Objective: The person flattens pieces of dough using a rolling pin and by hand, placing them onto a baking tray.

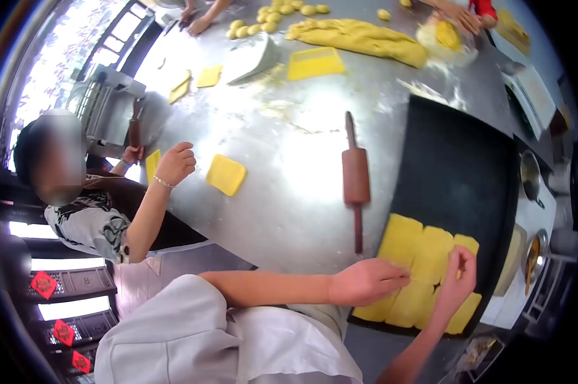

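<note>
Flat yellow dough pieces (401,240) lie side by side in rows at the near end of a black baking tray (458,157). My right hand (460,275) is closed in a pinch at the near edge of a small dough piece (467,242) by the tray's right side. Over the tray's left part, my left hand (369,281) has its fingers pressed together, with the tips above the dough. Whatever they hold is hidden. Beyond my left hand, a brown rolling pin (356,176) rests on the metal table (282,217).
At left, a co-worker's hand (176,164) is raised near a yellow dough square (227,175). Another rolling pin (135,125) is behind it. Farther back are a long dough roll (359,40), dough balls (269,27) and other people's hands (462,16). A pan (529,176) stands right.
</note>
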{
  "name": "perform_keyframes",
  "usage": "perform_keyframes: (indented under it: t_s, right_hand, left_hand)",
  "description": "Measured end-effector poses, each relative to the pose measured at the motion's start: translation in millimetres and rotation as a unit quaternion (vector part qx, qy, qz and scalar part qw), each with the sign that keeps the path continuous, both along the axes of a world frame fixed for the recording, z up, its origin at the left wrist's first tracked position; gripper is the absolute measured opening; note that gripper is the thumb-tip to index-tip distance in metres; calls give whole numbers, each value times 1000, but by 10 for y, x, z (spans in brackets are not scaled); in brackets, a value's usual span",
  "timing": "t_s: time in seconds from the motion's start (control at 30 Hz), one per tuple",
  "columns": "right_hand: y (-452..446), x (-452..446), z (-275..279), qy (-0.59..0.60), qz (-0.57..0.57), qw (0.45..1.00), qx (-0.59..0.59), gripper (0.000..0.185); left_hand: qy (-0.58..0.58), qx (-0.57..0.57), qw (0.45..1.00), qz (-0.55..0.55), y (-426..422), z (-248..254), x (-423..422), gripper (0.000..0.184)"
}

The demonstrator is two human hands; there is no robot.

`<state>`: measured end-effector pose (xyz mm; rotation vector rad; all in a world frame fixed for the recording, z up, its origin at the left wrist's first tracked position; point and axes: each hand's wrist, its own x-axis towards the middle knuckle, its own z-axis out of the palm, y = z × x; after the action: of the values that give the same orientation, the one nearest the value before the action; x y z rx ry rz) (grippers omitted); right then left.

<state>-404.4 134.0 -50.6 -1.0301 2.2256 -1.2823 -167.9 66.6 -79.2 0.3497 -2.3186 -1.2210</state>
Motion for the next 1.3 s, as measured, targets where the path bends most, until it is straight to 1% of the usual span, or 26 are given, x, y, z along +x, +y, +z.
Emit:
perform_keyframes:
  t_s: [0.03, 0.13, 0.2, 0.23, 0.27, 0.3, 0.33, 0.37, 0.4, 0.43, 0.47, 0.53, 0.6, 0.63, 0.73, 0.8, 0.83, 0.87, 0.9, 0.93, 1.0, 1.03, 1.13, 1.2, 1.23, 1.3]
  right_hand:
    - [-65, 169, 49, -10, 9, 1000, 21, 15]
    - [-367, 788, 130, -47, 88, 995, 19, 29]
    - [-597, 1231, 163, -26, 151, 986, 66, 49]
    - [-702, 1400, 99, 1, 176, 980, 96, 67]
    - [-793, 1551, 51, 66, 198, 970, 127, 77]
    - [-905, 1675, 14, 69, 197, 964, 165, 79]
    - [-991, 1777, -26, 73, 194, 957, 204, 81]
    - [-1033, 1858, -80, 76, 174, 960, 204, 79]
    - [-1073, 1941, -143, 78, 154, 964, 203, 78]
    - [-1101, 2030, -205, 79, 137, 966, 203, 76]
    - [-1139, 2079, -285, 46, 133, 973, 181, 74]
    - [-1227, 2079, -395, -16, 117, 984, 136, 69]
    - [-1316, 2080, -398, -117, 82, 976, 163, 66]
    - [-1298, 2031, -504, -108, 90, 980, 142, 67]
    - [-1189, 1949, -678, -109, 97, 984, 105, 66]
    - [-1054, 1929, -732, -115, 89, 986, 87, 64]
    - [-980, 1943, -732, -116, 82, 987, 77, 64]
    - [-924, 1961, -740, -118, 74, 988, 69, 63]
    - [-881, 2045, -631, -112, 58, 989, 77, 61]
    - [-818, 2077, -644, -96, 49, 991, 73, 62]
    - [-662, 2109, -721, -62, 36, 995, 63, 62]
    - [-604, 2127, -755, -64, 33, 996, 49, 61]
    - [-500, 2154, -782, -62, 31, 997, 20, 60]
    - [-508, 2178, -739, -57, 29, 998, 20, 59]
    - [-529, 2196, -702, -55, 25, 998, 23, 59]
    - [-552, 2233, -644, -53, 16, 998, 34, 59]
  left_hand:
    - [-2, 1, 1000, 17, -70, 44, 186, 46]
    - [-3, 20, 997, 75, -239, 142, 771, 43]
    - [-14, 52, 991, 125, -315, 81, 1172, 40]
    - [-54, 74, 981, 169, -386, 92, 1383, 37]
    - [-94, 96, 968, 212, -481, 92, 1610, 33]
    - [-64, 72, 955, 282, -553, -94, 1890, 35]
    - [-58, 52, 931, 357, -659, -207, 2157, 37]
    - [-52, 36, 901, 429, -765, -320, 2424, 38]
    - [-74, 22, 859, 506, -947, -324, 2682, 39]
    - [-90, -32, 826, 555, -1139, -317, 2946, 40]
    - [-108, -85, 789, 600, -1325, -322, 3196, 41]
    - [-178, -76, 742, 642, -1613, -427, 3573, 44]
    - [-249, 43, 752, 609, -1874, -311, 3687, 38]
    - [-285, 100, 751, 587, -1969, -272, 3719, 36]
    - [-307, 219, 747, 548, -2104, -314, 3772, 31]
    - [-257, 129, 786, 548, -2046, -460, 3818, 26]
    - [-230, 81, 803, 544, -2034, -451, 3785, 24]
    - [-213, 114, 805, 542, -2016, -443, 3756, 23]
    - [-200, 147, 804, 540, -1967, -277, 3692, 23]
    - [-187, 181, 802, 537, -1941, -132, 3627, 22]
    - [-148, 191, 804, 543, -1972, 80, 3495, 23]
    - [-128, 194, 804, 547, -2004, 173, 3455, 23]
    - [-90, 161, 831, 525, -2416, 411, 3412, 26]
    - [54, 257, 822, 505, -2811, 432, 3354, 27]
    - [123, 304, 809, 489, -3037, 410, 3335, 28]
    - [193, 370, 773, 478, -3581, 57, 3428, 28]
